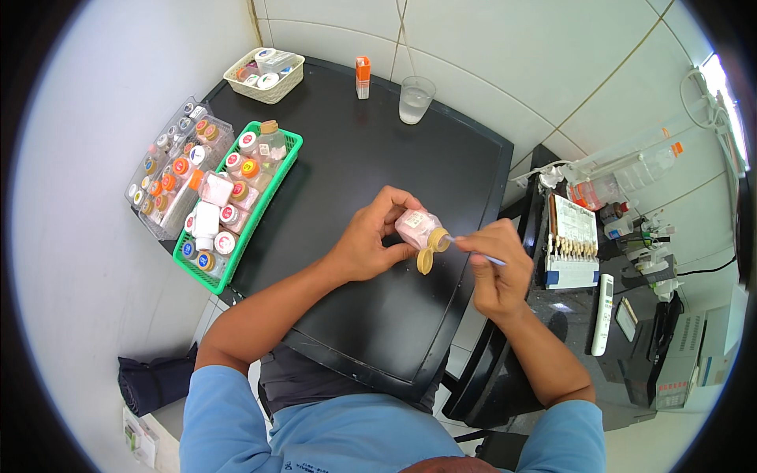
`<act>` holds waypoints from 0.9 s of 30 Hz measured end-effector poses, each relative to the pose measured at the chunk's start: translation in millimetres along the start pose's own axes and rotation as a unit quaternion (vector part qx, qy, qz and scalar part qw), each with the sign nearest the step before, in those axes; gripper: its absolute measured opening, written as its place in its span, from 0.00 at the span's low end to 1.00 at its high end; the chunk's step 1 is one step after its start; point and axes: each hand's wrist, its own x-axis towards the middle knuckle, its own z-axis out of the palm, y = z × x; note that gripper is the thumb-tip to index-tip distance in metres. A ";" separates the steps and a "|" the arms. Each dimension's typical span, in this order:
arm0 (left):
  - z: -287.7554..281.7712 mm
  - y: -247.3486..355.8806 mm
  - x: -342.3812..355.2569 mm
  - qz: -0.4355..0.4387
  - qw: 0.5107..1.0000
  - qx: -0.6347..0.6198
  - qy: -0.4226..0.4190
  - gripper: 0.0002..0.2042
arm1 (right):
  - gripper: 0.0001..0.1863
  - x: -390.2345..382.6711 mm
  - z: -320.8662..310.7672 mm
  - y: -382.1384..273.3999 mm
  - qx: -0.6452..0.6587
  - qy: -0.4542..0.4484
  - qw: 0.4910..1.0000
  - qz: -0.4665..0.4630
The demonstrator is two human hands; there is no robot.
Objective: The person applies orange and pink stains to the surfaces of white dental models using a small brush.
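Observation:
My left hand (369, 243) is wrapped round a small clear bottle (416, 227) that holds pale pink powder. The bottle is tilted toward the right, and its yellow flip cap (426, 262) hangs open at the neck. Between the fingers of my right hand (502, 272) is a thin, pale stick-like tool (494, 260). Its far end reaches the bottle's mouth; whether the tip is inside cannot be made out. Both hands are above the black table (355, 173).
At the left stand a green basket (293, 150) and a clear organizer (169, 229), both full of small capped bottles. A cream basket (272, 96), an orange-and-white box (362, 77) and a cup of cloudy liquid (415, 101) line the back. On the right counter are a tooth shade guide (573, 246) and a white remote (603, 315).

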 end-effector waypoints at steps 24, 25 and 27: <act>0.5 6.0 -4.7 -0.034 0.984 0.173 -0.031 0.33 | 0.07 -3.1 8.1 -3.8 0.014 -0.033 0.999 0.027; 1.0 19.9 -3.4 -0.011 0.981 0.185 -0.057 0.33 | 0.07 -4.4 9.1 -1.7 0.008 -0.038 0.999 0.036; 1.0 26.8 -1.8 0.004 0.979 0.182 -0.091 0.34 | 0.07 -5.5 6.3 -1.8 0.008 -0.024 0.999 0.047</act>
